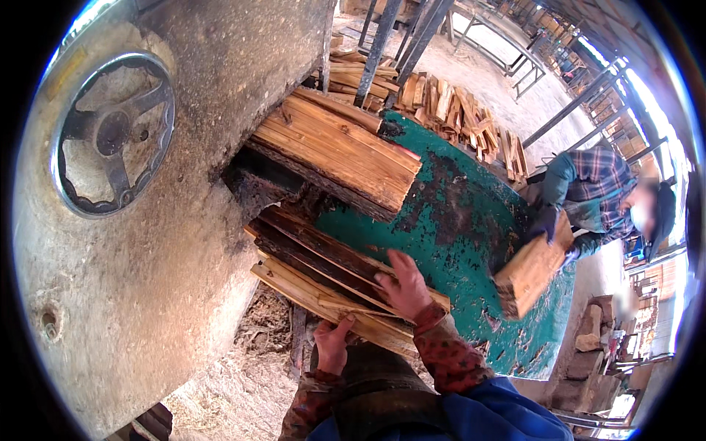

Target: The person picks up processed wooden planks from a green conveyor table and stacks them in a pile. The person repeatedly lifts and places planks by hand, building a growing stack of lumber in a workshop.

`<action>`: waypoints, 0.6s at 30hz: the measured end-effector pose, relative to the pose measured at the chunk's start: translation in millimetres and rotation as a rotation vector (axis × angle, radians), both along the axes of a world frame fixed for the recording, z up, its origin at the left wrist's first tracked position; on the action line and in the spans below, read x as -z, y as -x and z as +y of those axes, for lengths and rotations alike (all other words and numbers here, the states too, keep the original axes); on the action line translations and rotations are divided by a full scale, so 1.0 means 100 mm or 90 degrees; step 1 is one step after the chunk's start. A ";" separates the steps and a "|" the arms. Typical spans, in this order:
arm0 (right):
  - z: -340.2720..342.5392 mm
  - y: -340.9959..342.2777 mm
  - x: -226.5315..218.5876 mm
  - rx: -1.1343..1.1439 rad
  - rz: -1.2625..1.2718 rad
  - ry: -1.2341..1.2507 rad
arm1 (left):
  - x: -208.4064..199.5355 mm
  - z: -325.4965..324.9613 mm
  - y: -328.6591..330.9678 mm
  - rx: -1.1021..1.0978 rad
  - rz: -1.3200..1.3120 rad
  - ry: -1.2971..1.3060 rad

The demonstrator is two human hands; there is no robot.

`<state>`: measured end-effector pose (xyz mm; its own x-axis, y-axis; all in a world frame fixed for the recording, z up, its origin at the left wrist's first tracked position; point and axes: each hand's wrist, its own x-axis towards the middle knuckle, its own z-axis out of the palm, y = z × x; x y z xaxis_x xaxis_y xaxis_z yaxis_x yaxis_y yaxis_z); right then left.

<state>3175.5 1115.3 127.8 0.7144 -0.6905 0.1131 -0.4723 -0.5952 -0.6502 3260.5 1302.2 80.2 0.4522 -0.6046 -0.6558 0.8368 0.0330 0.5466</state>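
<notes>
"How far along are you, going by the head view?"

"Partway, I'd judge. The loose slats (334,273) lie along the near edge of the green table (426,140), already separated lengthwise, some with dark bark on them."

"And your fingers?"

"My right hand (407,287) is spread wide over the slats, gripping nothing. My left hand (332,347) is curled at their near edge, thumb up against it; I can't tell whether its fingers have closed on anything underneath."

"What's left?"

"These slats, I'd say. At the table's left end, by the machine (198,162), a wide block (338,147) looks lined into strips lying together. At the table's right end a co-worker (599,180) holds a thick block (535,268), too blurred to judge for cuts. Beyond the table's far edge, piles of split wood (456,110) look done."
</notes>
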 end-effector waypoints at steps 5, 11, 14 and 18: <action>-0.27 -0.20 0.22 0.189 -0.098 -0.103 | 0.04 -0.01 0.00 0.018 -0.007 0.013; -0.35 -0.17 0.56 0.296 -0.188 -0.181 | 0.16 0.02 0.02 0.020 0.006 0.036; -0.33 -0.10 0.54 0.324 -0.185 -0.182 | 0.13 0.02 0.02 0.018 0.016 0.036; -0.42 -0.11 0.37 0.256 -0.003 0.007 | 0.13 0.02 0.01 0.039 -0.007 0.026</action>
